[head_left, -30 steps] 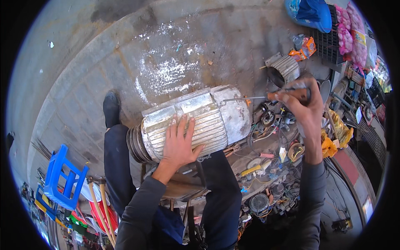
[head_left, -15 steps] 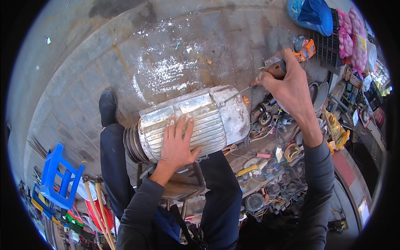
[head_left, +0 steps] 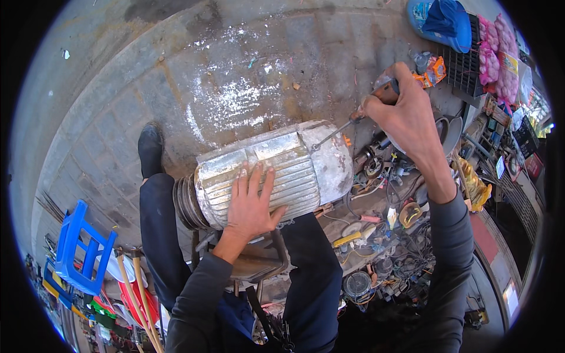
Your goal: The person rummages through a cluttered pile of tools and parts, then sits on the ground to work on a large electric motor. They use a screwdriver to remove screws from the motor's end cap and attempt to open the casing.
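Observation:
A silver-grey, finned electric motor [head_left: 273,189] with worn paint lies on its side across a brown stool [head_left: 259,263] between my legs. A dark grooved pulley [head_left: 187,203] sticks out of its left end. My left hand [head_left: 252,200] rests open on the fins, fingers spread and pointing away from me. My right hand [head_left: 406,117] is closed around the brown handle of what looks like a screwdriver [head_left: 335,136]. Its long thin shaft slants down to the left. The tip meets a fastener at the edge of the pale end cover [head_left: 332,165].
Loose parts, wires and a yellow-handled tool [head_left: 348,239] litter the ground at right. A blue plastic stool [head_left: 79,250] and wooden handles [head_left: 134,288] stand at left. Far right are a blue tub [head_left: 438,26], a black crate [head_left: 462,59] and pink net bags [head_left: 503,50]. White powder [head_left: 235,100] marks the paving.
My right hand and the screwdriver handle have shifted very slightly up and left, while the tip stays at the end cover's edge. My left hand and the motor look unmoved.

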`<action>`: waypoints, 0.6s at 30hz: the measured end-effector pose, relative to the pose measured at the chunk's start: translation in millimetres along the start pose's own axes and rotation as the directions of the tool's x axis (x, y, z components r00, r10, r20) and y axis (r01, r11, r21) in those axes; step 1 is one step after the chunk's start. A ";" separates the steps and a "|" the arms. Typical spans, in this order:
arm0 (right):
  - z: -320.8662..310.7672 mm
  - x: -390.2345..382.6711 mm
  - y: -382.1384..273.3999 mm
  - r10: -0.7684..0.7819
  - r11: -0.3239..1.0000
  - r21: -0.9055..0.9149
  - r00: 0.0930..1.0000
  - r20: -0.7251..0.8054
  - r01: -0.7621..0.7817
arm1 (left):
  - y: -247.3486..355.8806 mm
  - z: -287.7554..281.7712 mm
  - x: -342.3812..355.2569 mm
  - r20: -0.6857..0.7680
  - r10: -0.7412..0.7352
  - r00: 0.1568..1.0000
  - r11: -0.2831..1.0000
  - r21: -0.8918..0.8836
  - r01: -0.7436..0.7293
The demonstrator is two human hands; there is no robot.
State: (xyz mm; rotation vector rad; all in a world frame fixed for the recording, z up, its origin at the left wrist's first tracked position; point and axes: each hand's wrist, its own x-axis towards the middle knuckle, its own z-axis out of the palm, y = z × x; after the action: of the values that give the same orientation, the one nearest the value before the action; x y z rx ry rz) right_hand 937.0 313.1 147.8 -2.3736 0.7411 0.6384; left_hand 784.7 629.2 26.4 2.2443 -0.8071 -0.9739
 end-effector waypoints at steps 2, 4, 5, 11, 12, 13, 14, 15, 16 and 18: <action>-0.5 1.6 -0.8 -0.003 1.000 -0.008 1.000 0.004 0.003 | -0.1 -0.6 0.2 -0.003 -0.001 1.000 1.000 -0.006 0.001; -1.7 3.8 0.9 -0.013 0.998 -0.060 1.000 0.009 0.013 | -0.6 0.2 -0.1 0.000 0.000 1.000 1.000 -0.006 0.000; -1.2 4.0 0.0 -0.007 0.997 -0.078 1.000 0.009 0.008 | -0.7 0.3 -0.2 0.002 0.000 1.000 1.000 -0.006 0.000; 1.5 6.1 -1.8 -0.004 0.998 -0.065 1.000 0.003 0.004 | -0.4 -0.4 -0.1 0.004 -0.005 1.000 1.000 -0.004 0.005; 1.9 6.6 -3.8 0.004 0.999 -0.051 1.000 0.003 -0.004 | -0.5 -0.4 0.0 0.007 -0.006 1.000 1.000 -0.003 0.006; 2.0 7.1 -5.4 0.012 0.999 -0.037 1.000 0.003 -0.012 | -0.6 -0.5 -0.1 0.009 -0.006 1.000 1.000 -0.003 0.006; 1.1 7.8 -6.4 0.011 0.998 -0.060 1.000 0.000 -0.011 | -0.6 -0.7 0.2 0.011 -0.006 1.000 1.000 -0.002 0.006; 0.2 8.9 -7.4 0.010 0.996 -0.083 1.000 -0.002 -0.010 | -0.5 -0.7 0.3 0.012 -0.005 1.000 1.000 -0.002 0.005; -0.2 10.1 -7.8 0.009 0.994 -0.106 1.000 -0.004 -0.009 | -0.4 -0.5 0.4 0.012 -0.004 1.000 1.000 -0.002 0.004; 1.5 14.0 -0.6 -0.017 0.992 -0.125 1.000 -0.026 0.013 | -0.5 -0.9 0.8 0.010 -0.004 1.000 1.000 -0.003 0.004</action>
State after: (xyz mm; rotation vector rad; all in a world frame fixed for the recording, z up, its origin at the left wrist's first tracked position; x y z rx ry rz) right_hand 947.2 309.5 138.8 -2.5039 0.7129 0.6655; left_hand 785.9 629.1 26.3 2.2410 -0.8055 -0.9882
